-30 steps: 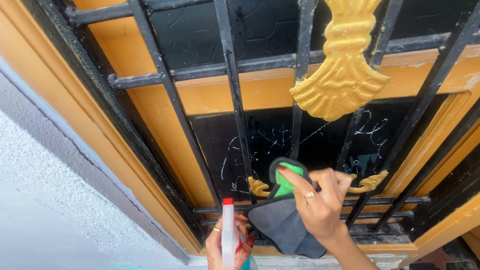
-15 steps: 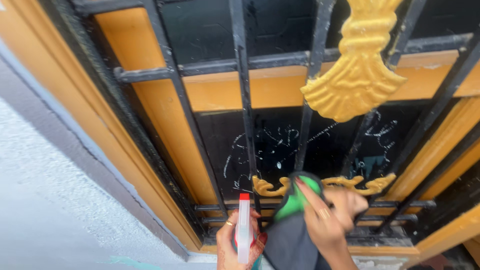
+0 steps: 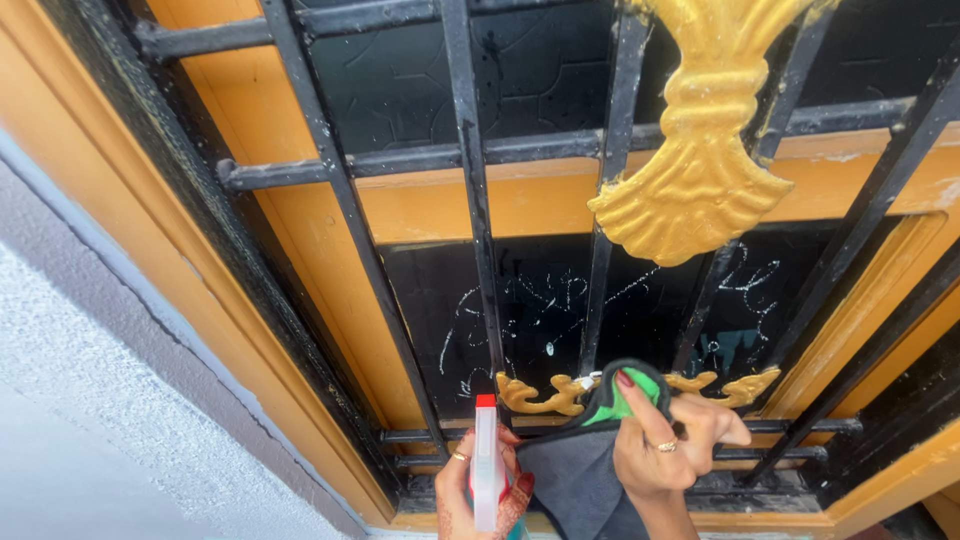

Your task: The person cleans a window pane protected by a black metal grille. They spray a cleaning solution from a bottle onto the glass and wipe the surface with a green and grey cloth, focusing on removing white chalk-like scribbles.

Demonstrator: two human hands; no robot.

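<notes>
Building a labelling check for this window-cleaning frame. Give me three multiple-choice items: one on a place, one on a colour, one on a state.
1. Where is the right hand pressing the cloth?
A. On the top crossbar
B. At the low gold scroll on the grille
C. On the grey wall

2. What colour is the cap of the spray bottle in the left hand?
A. Red
B. Blue
C. Yellow

3. What state is the dark lower glass pane in?
A. Spotless
B. Shattered
C. Marked with white streaks

Answers:
1 B, the fingers push the green and dark cloth against the gold scroll near the bottom of the black iron grille.
2 A, the small cap at the top of the white bottle is red.
3 C, thin white streaks and spots run across the whole, uncracked pane.
</notes>
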